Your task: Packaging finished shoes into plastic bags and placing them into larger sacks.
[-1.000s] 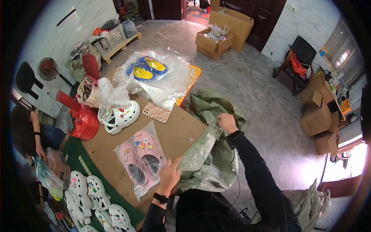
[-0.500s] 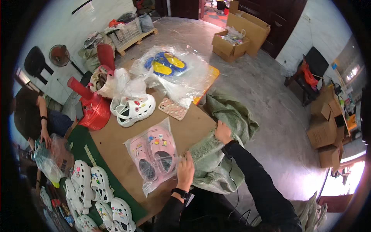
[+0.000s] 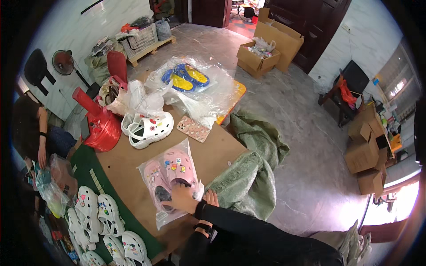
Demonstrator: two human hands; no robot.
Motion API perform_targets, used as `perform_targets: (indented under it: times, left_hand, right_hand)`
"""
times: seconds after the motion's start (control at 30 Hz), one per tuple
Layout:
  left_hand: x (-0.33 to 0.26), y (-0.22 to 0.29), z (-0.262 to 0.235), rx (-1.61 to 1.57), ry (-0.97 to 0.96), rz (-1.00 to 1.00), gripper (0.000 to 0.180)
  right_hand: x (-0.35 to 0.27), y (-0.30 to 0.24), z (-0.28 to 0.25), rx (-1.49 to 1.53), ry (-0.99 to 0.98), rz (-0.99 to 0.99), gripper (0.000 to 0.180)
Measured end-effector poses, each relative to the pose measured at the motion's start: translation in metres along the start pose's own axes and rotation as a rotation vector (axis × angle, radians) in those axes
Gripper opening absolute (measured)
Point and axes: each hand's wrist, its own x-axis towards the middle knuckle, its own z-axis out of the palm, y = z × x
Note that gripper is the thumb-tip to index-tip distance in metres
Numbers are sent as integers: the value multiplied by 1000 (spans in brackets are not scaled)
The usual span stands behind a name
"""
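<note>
Grey marbled floor [image 3: 306,146] runs around the brown-topped bench [image 3: 217,150]. On its near part, from where I stand, lie pink shoes [image 3: 183,165] in a clear bag [image 3: 145,172]. The right hand [image 3: 184,198] rests over them, thumb and fingers spread. Of the left hand [image 3: 211,197], only fingers show past the right forearm, side by side by the sack [image 3: 250,186]; I can't tell whether they pinch it. A white label [image 3: 162,216] sits at the bag's bottom corner, its print too small to read. Beyond are a patterned phone [image 3: 194,129], a white shoe pair [image 3: 153,129] and blue-and-yellow shoes [image 3: 186,79] under clear plastic.
</note>
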Motion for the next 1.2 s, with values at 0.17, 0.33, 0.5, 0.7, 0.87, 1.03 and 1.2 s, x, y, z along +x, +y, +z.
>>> perform_targets:
  times: [0.17, 0.33, 0.5, 0.7, 0.87, 1.03, 1.2]
  left_hand:
    - [-11, 3, -12, -363, 114, -38, 50]
    - [-21, -2, -8, -565, 258, -27, 39]
    - [-32, -16, -2, -738, -25, -75, 45]
    - [-36, -21, -8, -497, 87, -82, 62]
    - [-41, -28, -12, -423, 87, -100, 67]
    - [-68, -40, -9, -449, 105, -189, 68]
    - [-75, -45, -11, -484, 53, -253, 59]
  right_hand:
    - [27, 22, 15, 211, -354, 103, 37]
    - [38, 30, 6, 325, -271, 144, 30]
    - [49, 45, -29, 431, -168, -91, 31]
    - [34, 93, -107, 422, 46, -361, 20]
    - [-3, 131, -124, 373, 160, -165, 19]
    - [-33, 154, -109, 287, 151, -235, 17]
    - [-66, 177, -65, 324, 63, -176, 16]
